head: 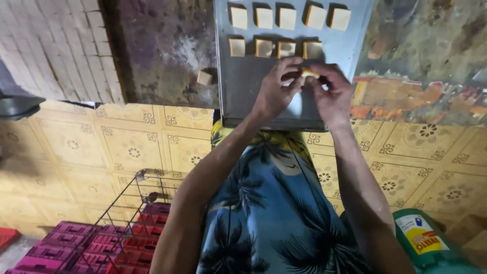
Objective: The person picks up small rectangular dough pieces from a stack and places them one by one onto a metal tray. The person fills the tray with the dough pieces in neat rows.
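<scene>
Shirt nearest, blue palm print; green bottle lower right, red crates lower left. Left hand and right hand meet over tray near edge, fingers of both pinching one yellow piece. Squares fill far rows. Step: likely placing piece at end of second row; next needs lowering into gap, letting go.

Bare forearms, no sleeves, no rings or watch on the left hand or right hand; blue garment printed with dark palm trees.
</scene>
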